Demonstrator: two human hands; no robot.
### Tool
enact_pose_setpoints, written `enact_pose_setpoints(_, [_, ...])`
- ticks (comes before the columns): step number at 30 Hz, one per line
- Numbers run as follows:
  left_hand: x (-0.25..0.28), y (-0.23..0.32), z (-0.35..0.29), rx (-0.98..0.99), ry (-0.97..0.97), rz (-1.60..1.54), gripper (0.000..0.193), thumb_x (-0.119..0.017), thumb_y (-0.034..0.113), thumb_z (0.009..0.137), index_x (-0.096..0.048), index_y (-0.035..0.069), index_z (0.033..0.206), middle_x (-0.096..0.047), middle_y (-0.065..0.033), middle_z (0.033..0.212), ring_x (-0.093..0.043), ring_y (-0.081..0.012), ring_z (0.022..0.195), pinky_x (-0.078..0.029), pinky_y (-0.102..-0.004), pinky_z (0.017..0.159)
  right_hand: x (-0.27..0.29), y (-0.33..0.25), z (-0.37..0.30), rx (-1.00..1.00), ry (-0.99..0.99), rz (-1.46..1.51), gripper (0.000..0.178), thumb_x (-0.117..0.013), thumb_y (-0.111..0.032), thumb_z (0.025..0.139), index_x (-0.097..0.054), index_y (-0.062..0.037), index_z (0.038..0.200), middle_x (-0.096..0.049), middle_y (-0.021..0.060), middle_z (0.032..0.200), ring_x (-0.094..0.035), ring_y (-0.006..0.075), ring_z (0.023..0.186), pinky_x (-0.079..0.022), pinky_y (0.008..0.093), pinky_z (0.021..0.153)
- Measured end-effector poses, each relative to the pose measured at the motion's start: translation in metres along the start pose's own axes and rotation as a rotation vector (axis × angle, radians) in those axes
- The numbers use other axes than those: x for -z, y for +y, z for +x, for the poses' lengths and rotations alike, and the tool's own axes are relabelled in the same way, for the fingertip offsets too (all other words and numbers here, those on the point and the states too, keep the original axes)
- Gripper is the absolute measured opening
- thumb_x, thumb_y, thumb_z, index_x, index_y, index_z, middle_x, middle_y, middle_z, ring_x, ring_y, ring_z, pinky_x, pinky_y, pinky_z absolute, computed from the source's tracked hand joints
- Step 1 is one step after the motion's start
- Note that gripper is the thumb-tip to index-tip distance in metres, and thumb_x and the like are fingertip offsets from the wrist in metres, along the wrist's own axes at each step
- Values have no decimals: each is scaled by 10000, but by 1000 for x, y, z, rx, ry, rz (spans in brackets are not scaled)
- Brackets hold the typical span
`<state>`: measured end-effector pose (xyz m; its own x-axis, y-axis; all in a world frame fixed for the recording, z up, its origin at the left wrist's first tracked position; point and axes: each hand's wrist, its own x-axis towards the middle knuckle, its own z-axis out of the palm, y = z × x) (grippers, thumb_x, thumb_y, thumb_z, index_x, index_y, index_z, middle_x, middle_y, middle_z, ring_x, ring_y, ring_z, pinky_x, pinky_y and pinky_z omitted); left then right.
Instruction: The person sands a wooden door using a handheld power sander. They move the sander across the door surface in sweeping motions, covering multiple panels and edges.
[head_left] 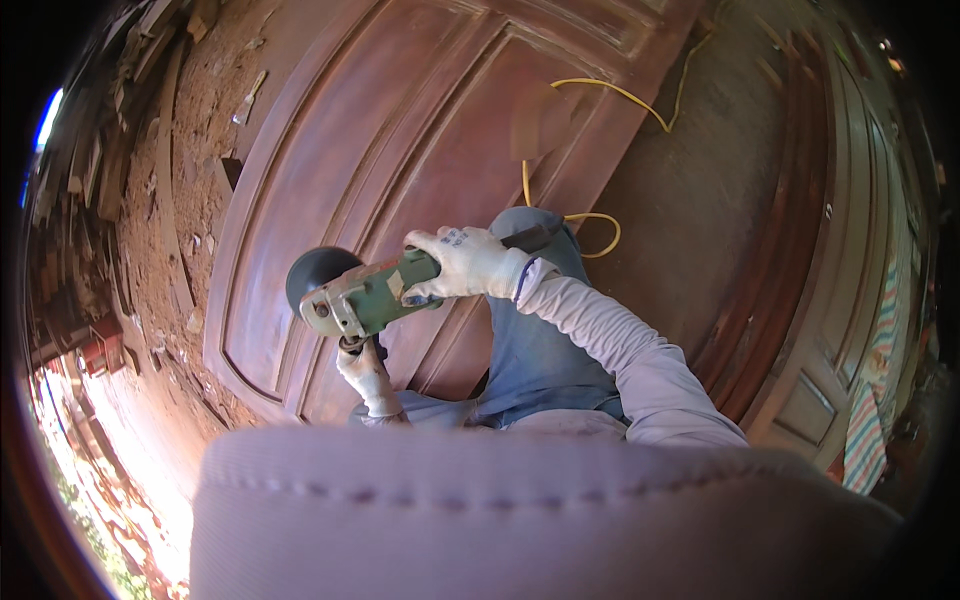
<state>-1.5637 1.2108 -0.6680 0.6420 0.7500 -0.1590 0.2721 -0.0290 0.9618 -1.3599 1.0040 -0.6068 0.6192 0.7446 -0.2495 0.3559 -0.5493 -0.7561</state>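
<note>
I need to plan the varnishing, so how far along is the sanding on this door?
Done: the wooden door lies flat, its panels showing an even reddish-brown. In hand: the right hand grips the green angle grinder, the left hand its side handle. Left: I cannot tell which areas remain unsanded.

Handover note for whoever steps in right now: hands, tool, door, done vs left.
Right hand: gloved, wrapped around the body of the green angle grinder.
Left hand: gloved, gripping the grinder from below near its head, probably on a side handle.
Grinder: held up with its dark disc over the lower left part of the wooden door; contact with the wood cannot be told.
Door: lies flat on the ground, a yellow cord trailing across it and the floor beside it. Wood scraps lie to the left.
Done or left: the door looks reddish and fairly even; how much has been sanded cannot be judged.
</note>
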Motion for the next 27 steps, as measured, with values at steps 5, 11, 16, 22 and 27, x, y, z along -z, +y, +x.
enact_pose_setpoints(5, [22,-1,-13,-5,10,-73,73,-697,67,925,-693,-6,927,-676,-54,753,-561,-95,569,-428,-234,505,-17,-16,-12,-7,-5,7,749,-679,-712,820,-530,-187,1333,-665,217,1163,-665,427,1086,-529,530,911])
enact_pose_setpoints(11, [80,-17,-39,-63,115,-11,94,-693,107,949,-720,18,966,-687,-43,779,-566,-93,568,-441,-225,498,-35,-59,-33,96,-40,-3,744,-716,-658,824,-518,-171,1350,-657,220,1121,-673,454,1030,-546,533,861])
enact_pose_setpoints(16, [97,-12,-38,-75,150,-134,186,-715,136,920,-739,15,1059,-739,-71,925,-630,-111,679,-430,-226,507,-47,-67,-19,189,-42,-29,665,-720,-604,838,-592,-164,1319,-715,203,1080,-691,377,1049,-547,499,883])
enact_pose_setpoints(22, [129,3,-56,-73,158,-27,319,-685,173,917,-701,16,1193,-736,-93,1080,-677,-152,825,-470,-241,608,-61,-80,1,144,-131,99,614,-620,-662,877,-685,-167,1234,-736,134,1150,-688,361,1089,-528,486,938])
enact_pose_setpoints(27, [125,5,-40,-103,111,10,315,-685,182,919,-701,23,1191,-717,-83,1048,-654,-149,804,-468,-246,604,-128,-60,7,165,-72,205,630,-556,-687,920,-711,-138,1187,-734,158,1132,-678,372,1104,-523,490,947])
